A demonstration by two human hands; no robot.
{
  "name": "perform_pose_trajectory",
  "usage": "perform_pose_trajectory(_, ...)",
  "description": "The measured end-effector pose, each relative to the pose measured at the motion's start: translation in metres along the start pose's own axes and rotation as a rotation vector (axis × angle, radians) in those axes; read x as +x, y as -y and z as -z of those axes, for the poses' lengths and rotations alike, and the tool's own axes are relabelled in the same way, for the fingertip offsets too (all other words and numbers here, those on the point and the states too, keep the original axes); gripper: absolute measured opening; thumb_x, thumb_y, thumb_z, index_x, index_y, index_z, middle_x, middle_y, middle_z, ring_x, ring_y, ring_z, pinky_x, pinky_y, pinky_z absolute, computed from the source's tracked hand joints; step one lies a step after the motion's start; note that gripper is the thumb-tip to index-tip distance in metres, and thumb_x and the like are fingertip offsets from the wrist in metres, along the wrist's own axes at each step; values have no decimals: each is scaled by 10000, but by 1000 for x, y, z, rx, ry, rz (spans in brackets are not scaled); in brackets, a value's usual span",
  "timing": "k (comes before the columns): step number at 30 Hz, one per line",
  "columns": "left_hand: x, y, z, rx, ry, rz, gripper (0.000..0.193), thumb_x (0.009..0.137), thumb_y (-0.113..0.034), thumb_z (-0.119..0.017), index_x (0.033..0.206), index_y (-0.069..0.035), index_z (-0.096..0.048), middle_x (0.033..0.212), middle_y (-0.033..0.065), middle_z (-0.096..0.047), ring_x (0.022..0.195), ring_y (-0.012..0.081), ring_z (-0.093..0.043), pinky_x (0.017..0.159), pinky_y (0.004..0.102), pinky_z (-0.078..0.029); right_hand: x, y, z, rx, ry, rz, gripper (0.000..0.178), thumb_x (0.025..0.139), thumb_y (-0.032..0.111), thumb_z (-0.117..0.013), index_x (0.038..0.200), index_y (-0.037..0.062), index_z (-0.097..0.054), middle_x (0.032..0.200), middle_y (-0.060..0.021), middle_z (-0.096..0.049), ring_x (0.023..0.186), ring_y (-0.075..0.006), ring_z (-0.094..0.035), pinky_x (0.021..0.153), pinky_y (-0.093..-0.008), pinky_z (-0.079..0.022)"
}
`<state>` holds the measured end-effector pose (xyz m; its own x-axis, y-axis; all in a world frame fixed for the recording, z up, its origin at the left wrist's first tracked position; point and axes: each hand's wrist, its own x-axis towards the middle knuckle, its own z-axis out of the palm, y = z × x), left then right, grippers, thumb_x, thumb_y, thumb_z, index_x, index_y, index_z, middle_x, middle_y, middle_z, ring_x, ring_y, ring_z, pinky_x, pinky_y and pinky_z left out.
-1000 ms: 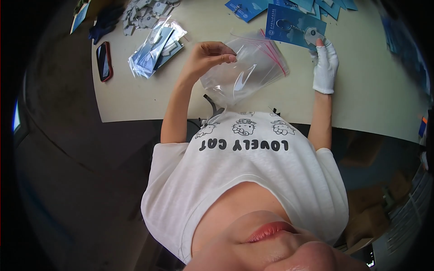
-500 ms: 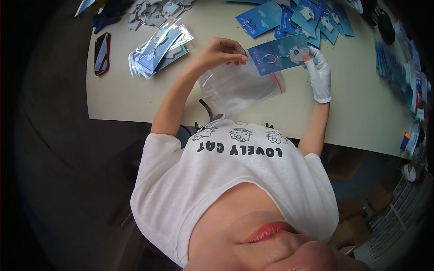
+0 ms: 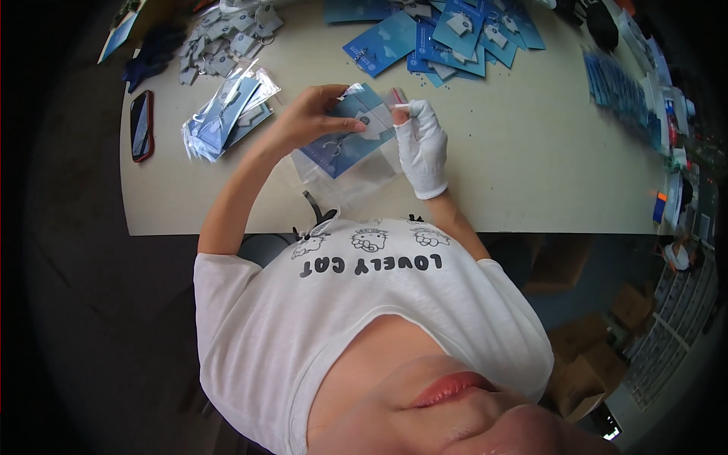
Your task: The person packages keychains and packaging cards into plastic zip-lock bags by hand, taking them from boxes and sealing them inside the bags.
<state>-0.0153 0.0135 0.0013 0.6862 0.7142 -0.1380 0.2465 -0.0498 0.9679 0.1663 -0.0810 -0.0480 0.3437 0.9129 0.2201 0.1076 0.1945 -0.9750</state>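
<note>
My bare left hand (image 3: 322,117) grips a blue card (image 3: 337,158), thumb across its face and fingers behind. A ring and a pale square tag, a keychain (image 3: 373,123), lie on that card. Around the card's lower part shows a clear plastic bag (image 3: 355,184) with a red strip at its mouth; how far the card sits inside, I cannot tell. My right hand (image 3: 421,148), in a white glove with bare fingertips showing, pinches the bag's edge by the red strip.
Bagged cards (image 3: 227,114) lie left of my hands, beside a red-cased phone (image 3: 141,126). Farther back are a heap of pale keychains (image 3: 227,42) and a dark blue glove (image 3: 154,57). Blue cards with keychains (image 3: 455,38) pile up at the back. More cards (image 3: 618,91) stand at right.
The card moved left and now overlaps the bag, under my left hand. My right hand let go of the card, moved left and now pinches the bag's edge. The view has shifted.
</note>
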Motion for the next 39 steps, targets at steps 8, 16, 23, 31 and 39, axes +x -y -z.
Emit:
perform_pose_trajectory(8,-25,-36,37,93,-115,-51,306,788,-102,-737,1053,-30,-602,937,12,-629,839,93,-606,711,253,-484,70,-16,33,-133,-3,198,309,939,297,-555,1046,19,-639,972,-141,-668,931,-258,-638,808,-337,-495)
perform_pose_trajectory(16,-74,-15,121,676,-475,79,503,733,-107,-760,1187,-36,-557,1048,130,-657,888,212,-640,751,319,-504,220,-71,69,-1215,-287,-427,845,612,736,-670,1123,64,-637,1173,-186,-575,1108,-335,-562,910,-428,-462)
perform_pose_trajectory(23,-33,-19,-39,1047,-417,140,486,739,-474,-692,910,-41,-554,919,99,-588,884,249,-556,743,370,-407,196,-75,112,-257,-308,-38,440,705,318,-802,1006,31,-657,947,-100,-676,852,-184,-630,799,-303,-486)
perform_pose_trajectory(31,-27,29,-80,1119,-418,-52,458,711,-340,-743,946,-24,-510,883,90,-544,838,256,-540,708,357,-404,91,-18,150,-537,149,-87,337,832,147,-704,1127,33,-588,958,-38,-667,848,-138,-614,792,-270,-470)
perform_pose_trajectory(39,-27,38,-71,525,-459,-193,262,744,-52,-732,903,-53,-524,838,52,-587,800,179,-568,658,287,-446,39,13,152,-709,195,39,513,845,103,-671,1300,56,-438,1115,-93,-608,963,-232,-610,878,-342,-462)
